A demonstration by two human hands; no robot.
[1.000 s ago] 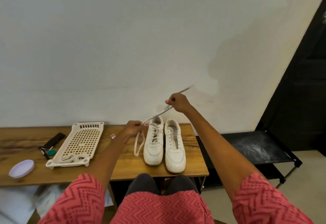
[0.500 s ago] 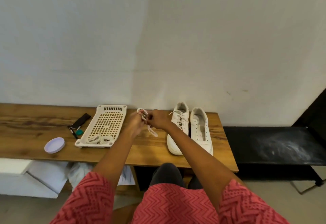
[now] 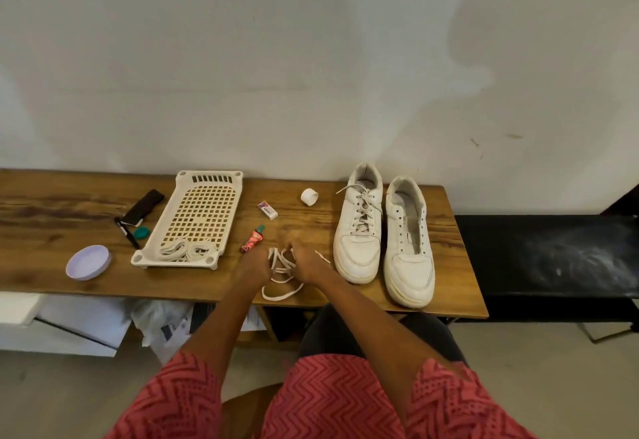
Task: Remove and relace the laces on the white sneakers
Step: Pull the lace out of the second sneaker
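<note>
Two white sneakers stand side by side on the wooden table [image 3: 449, 266]. The left sneaker [image 3: 359, 227] still has a lace through its eyelets; the right sneaker [image 3: 408, 241] has bare eyelets. A loose white lace [image 3: 281, 271] is bunched in loops between my hands near the table's front edge. My left hand [image 3: 254, 264] and my right hand [image 3: 306, 264] both grip this lace, blurred by motion. More coiled laces [image 3: 185, 252] lie in the near end of a white perforated tray [image 3: 197, 217].
On the table lie a lilac dish [image 3: 88, 262], a black pen [image 3: 127, 236], a black case [image 3: 144, 205], a teal cap [image 3: 141, 232], a small tube [image 3: 253, 240], an eraser [image 3: 268, 210] and a white ring [image 3: 309, 196]. A black bench [image 3: 546, 255] adjoins on the right.
My right hand came down from pulling the lace high above the sneakers. Both hands met left of the shoes and now hold the lace bunched low over the table. The view shifted left.
</note>
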